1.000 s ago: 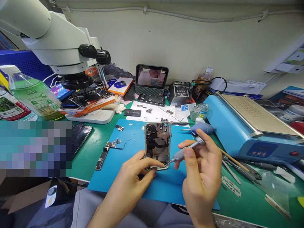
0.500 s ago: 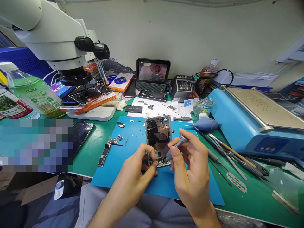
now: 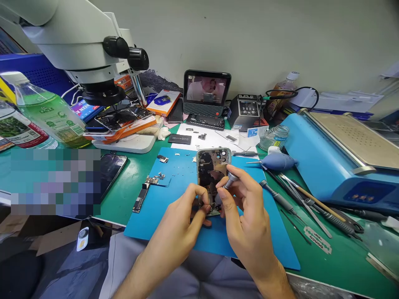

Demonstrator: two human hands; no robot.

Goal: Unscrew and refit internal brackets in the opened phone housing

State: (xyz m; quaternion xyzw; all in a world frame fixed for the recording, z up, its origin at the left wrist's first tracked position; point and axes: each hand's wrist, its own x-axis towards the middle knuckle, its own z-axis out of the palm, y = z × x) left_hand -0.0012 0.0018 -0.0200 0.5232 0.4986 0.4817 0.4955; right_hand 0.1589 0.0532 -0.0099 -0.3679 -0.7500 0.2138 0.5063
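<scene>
An opened phone housing point(image 3: 204, 176) with its camera lens openings at the top right is held tilted up above the blue mat point(image 3: 187, 245). My left hand point(image 3: 177, 228) grips its lower left edge, thumb and forefinger pinched near the bottom parts. A small grey screwdriver point(image 3: 231, 180) is in my right hand point(image 3: 247, 207), its shaft angled down to the housing's lower end; the tip is hidden behind my fingers. Left of the housing lie a logic board point(image 3: 141, 197), a small camera-like part point(image 3: 162, 158) and several tiny screws.
A microscope point(image 3: 102, 91) overhangs the left side, near bottles point(image 3: 46, 110) and a dark phone point(image 3: 114, 170). Behind are a battery point(image 3: 180, 139) and a smart display point(image 3: 207, 89). To the right are a blue air blower point(image 3: 279, 162), tweezers, a razor blade point(image 3: 318, 240) and a blue heating machine point(image 3: 327, 158).
The view has turned slightly left. My right hand and the screwdriver have moved left, closer over the housing's lower end. My left hand keeps its hold on the housing.
</scene>
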